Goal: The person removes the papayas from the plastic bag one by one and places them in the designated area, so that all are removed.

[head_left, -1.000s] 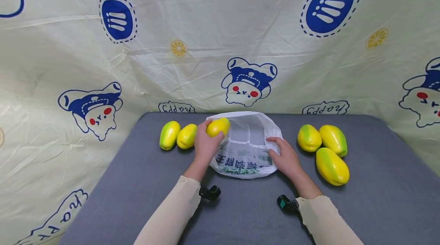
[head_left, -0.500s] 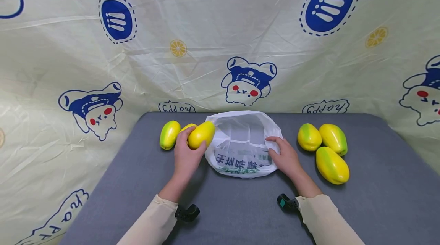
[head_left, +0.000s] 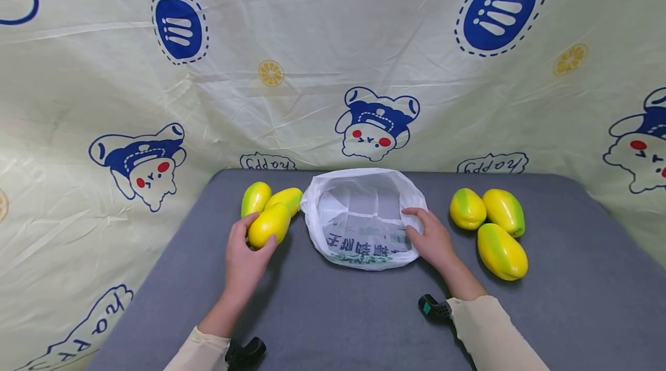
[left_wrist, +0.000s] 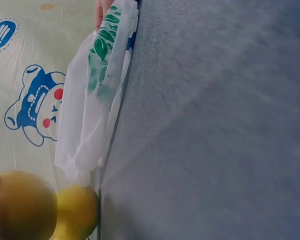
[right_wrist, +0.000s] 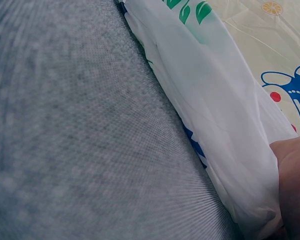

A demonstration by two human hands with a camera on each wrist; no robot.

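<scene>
My left hand [head_left: 247,261] grips a yellow papaya [head_left: 269,226] between thumb and fingers at the left of the table. Two more papayas lie just behind it, a greenish one [head_left: 256,197] and a yellow one [head_left: 288,200], which the held fruit partly overlaps in the head view. In the left wrist view the held papaya [left_wrist: 22,206] fills the lower left corner. A white plastic bag [head_left: 312,209] with dark print and green leaves stands with its mouth wide in the middle. My right hand [head_left: 433,239] pinches the bag's right rim; the right wrist view shows it against the white plastic [right_wrist: 240,130].
Three yellow-green papayas [head_left: 502,252] lie grouped right of the bag. A grey cloth [head_left: 359,319] covers the table. Behind its far edge hangs a pale printed curtain [head_left: 312,117]. Each wrist carries a black strap device [head_left: 435,308].
My left hand has carried the papaya from over the bag's left rim leftward and nearer, to the two papayas there. The bag's left rim has spread outward. My right hand stays at its rim.
</scene>
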